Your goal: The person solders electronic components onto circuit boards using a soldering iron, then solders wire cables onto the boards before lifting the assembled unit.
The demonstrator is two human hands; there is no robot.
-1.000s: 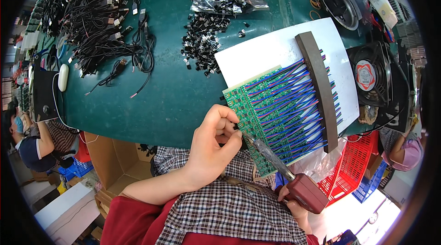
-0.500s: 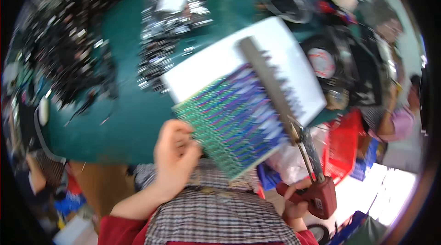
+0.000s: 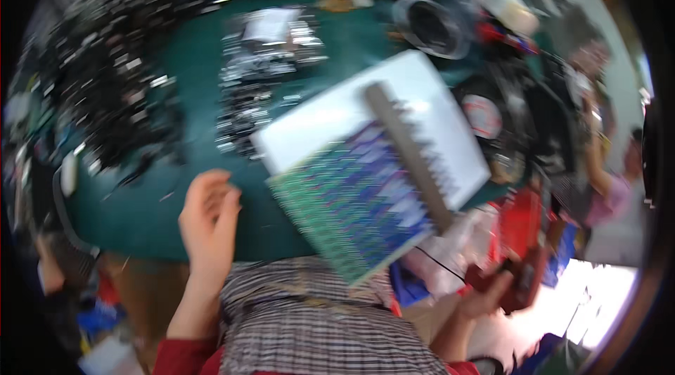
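Observation:
My right hand (image 3: 485, 294) grips the handle of a dark red soldering gun (image 3: 526, 280), off the right side of the work; its front part is blurred. My left hand (image 3: 209, 224) is over the front edge of the table, its fingers curled in; whatever may be in them is hidden. Between my hands lies a green circuit board panel (image 3: 309, 195) with rows of blue and purplish parts on it. A grey metal bar (image 3: 408, 153) rests across the panel's far part. Under both is a white board (image 3: 309, 125), set at a slant on the green table.
Piles of black parts (image 3: 105, 107) cover the table's left. A clear bag of small parts (image 3: 271, 44) lies behind the white board. A reel (image 3: 481, 116) and a clear round container (image 3: 430, 27) are on the right. A red basket (image 3: 519, 224) stands beyond the table's edge.
My right hand has drawn the soldering gun away from the bar's near end, to the right. My left hand has moved left, off the panel's edge. The view has shifted slightly.

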